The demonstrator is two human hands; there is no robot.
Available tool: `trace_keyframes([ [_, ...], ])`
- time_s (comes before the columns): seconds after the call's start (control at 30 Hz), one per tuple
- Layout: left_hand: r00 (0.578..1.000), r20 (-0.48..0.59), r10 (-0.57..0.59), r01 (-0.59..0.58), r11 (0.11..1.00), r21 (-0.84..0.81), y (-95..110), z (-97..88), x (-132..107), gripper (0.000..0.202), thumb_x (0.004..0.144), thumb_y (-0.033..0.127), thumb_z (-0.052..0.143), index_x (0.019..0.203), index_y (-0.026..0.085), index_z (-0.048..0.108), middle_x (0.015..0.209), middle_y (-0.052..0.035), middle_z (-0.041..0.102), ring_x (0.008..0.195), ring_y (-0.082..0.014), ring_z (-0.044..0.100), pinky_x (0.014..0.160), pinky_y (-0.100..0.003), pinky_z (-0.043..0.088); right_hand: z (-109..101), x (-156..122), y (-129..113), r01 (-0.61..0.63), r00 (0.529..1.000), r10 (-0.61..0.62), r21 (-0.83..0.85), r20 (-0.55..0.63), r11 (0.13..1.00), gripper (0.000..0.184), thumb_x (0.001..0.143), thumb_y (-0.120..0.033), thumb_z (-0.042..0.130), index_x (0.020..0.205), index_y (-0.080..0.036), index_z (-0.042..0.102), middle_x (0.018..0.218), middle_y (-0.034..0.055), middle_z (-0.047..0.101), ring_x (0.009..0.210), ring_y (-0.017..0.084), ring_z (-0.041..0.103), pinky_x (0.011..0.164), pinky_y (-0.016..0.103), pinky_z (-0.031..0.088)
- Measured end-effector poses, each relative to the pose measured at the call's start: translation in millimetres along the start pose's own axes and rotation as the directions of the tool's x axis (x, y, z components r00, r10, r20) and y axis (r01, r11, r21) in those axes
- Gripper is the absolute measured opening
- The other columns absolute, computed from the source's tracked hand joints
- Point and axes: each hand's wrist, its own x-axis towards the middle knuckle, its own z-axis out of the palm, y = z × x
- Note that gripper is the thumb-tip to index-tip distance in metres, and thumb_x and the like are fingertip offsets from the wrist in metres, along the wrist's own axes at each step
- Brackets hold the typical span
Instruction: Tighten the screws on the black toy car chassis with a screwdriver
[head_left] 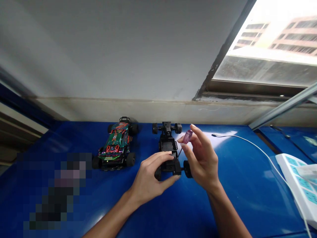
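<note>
My left hand, half-closed, clasps the black chassis; my right hand, curled, pinches a purple-handled screwdriver angled toward it; a green toy car stands alongside.

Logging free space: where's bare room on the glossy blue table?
Bare: between the right hand and thin white cable; narrowly, between the green toy car and black plastic chassis. Crowded: the chassis, under left hand and purple-handled screwdriver.

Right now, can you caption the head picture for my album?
Left hand grips a black toy chassis; right hand holds a purple-handled screwdriver.
</note>
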Motion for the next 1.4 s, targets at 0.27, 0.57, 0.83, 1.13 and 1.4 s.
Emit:
trace_keyframes([
  [0.27, 1.000, 0.002, -0.007, 0.007, 1.000, 0.002, -0.7, -0.9, 0.5, 0.044, 0.085, 0.027, 0.086, 0.125, 0.026, 0.069, 0.131, -0.0083, 0.078, 0.121, -0.0274, 0.076, 0.108, -0.044, 0.063, 0.7, 1.0, 4.5, 0.081, 0.997, -0.082, -0.045, -0.009, 0.996, 0.062, 0.096, -0.013, 0.072, 0.150, -0.039, 0.058, 0.118, 0.0058, 0.068, 0.103, 0.024, 0.065, 0.096, 0.049, 0.059],
  [0.57, 1.000, 0.003, 0.000, 0.000, 1.000, 0.011, -0.7, -0.6, -0.2, 0.044, 0.085, 0.027, 0.086, 0.126, 0.025, 0.069, 0.132, -0.0090, 0.077, 0.121, -0.0273, 0.076, 0.107, -0.045, 0.063, -2.1, -0.7, -0.3, -0.001, 1.000, 0.002, -0.024, 0.031, 1.000, 0.064, 0.102, -0.015, 0.062, 0.161, -0.036, 0.048, 0.119, 0.0081, 0.071, 0.107, 0.026, 0.069, 0.099, 0.052, 0.058],
  [0.83, 1.000, 0.004, 0.005, -0.005, 1.000, 0.016, -1.7, -0.9, 1.0, 0.043, 0.085, 0.027, 0.086, 0.125, 0.025, 0.069, 0.133, -0.0086, 0.077, 0.121, -0.0271, 0.076, 0.108, -0.044, 0.063, 1.9, -1.2, 4.9, 0.001, 1.000, -0.002, -0.048, -0.022, 0.999, 0.067, 0.100, -0.017, 0.068, 0.160, -0.039, 0.048, 0.118, 0.0069, 0.069, 0.099, 0.024, 0.065, 0.094, 0.050, 0.059],
  [1.13, 1.000, 0.003, 0.008, -0.008, 1.000, 0.021, 0.6, -2.0, 1.9, 0.042, 0.085, 0.027, 0.086, 0.124, 0.025, 0.069, 0.131, -0.0090, 0.078, 0.120, -0.0271, 0.076, 0.107, -0.043, 0.063, 1.1, 1.0, -0.1, 0.007, 0.999, -0.007, -0.014, -0.041, 1.000, 0.062, 0.096, -0.015, 0.072, 0.152, -0.037, 0.053, 0.118, 0.0059, 0.070, 0.101, 0.024, 0.068, 0.091, 0.049, 0.059],
  [1.4, 1.000, 0.005, 0.014, -0.014, 1.000, 0.024, 1.3, -2.2, 1.6, 0.042, 0.085, 0.027, 0.086, 0.124, 0.025, 0.069, 0.132, -0.0090, 0.077, 0.121, -0.0268, 0.076, 0.107, -0.043, 0.062, 1.3, -0.4, -2.4, -0.020, 0.999, 0.019, -0.027, -0.051, 0.999, 0.066, 0.100, -0.013, 0.066, 0.158, -0.037, 0.050, 0.110, 0.0051, 0.073, 0.099, 0.024, 0.070, 0.093, 0.050, 0.059],
])
